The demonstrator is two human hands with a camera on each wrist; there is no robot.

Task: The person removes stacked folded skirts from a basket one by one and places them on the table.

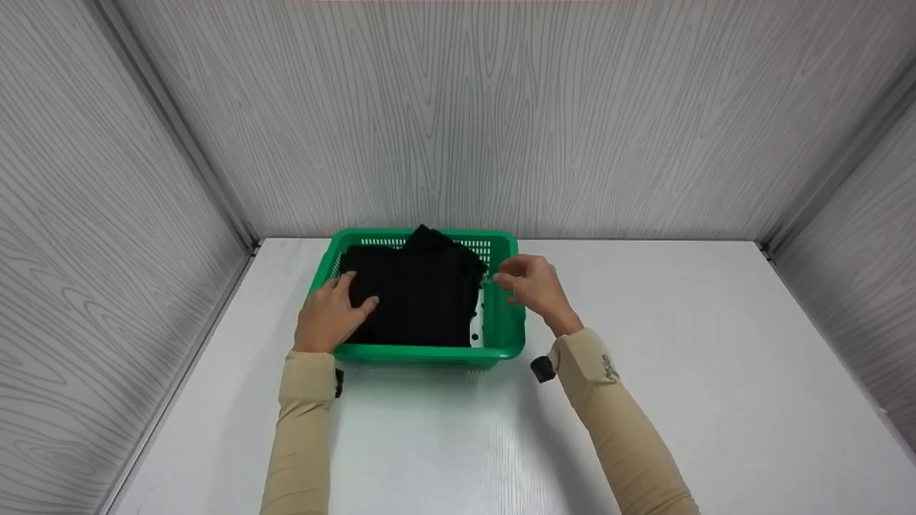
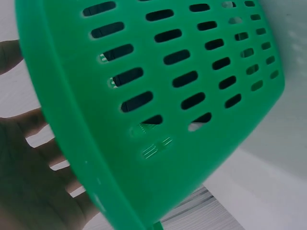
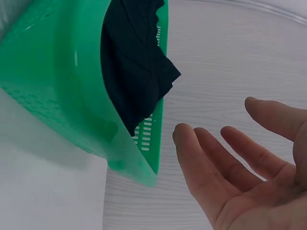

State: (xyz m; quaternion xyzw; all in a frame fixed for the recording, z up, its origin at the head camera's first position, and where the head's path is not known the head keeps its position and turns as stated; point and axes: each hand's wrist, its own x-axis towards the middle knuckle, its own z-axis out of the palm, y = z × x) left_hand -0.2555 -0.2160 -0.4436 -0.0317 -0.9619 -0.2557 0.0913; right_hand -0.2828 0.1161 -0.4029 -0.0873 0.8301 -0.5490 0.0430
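Observation:
A green plastic basket (image 1: 509,315) with slotted walls stands at the back of the white table. Inside it lies a folded black cloth (image 1: 422,297), one corner of which pokes up over the rear rim. My left hand (image 1: 329,312) is over the basket's left side, its thumb and fingers spread at the cloth's left part; in the left wrist view the basket wall hides the fingertips of the left hand (image 2: 36,177). Above the right rim hovers my right hand (image 1: 533,287), fingers loosely bent with nothing between them. The right wrist view shows this right hand (image 3: 240,177) apart from the cloth.
Grey wood-grain panels (image 1: 458,121) rise behind the table and at both sides. The basket's back rim is close to the rear panel. White tabletop (image 1: 665,343) extends to the right and in front of the basket.

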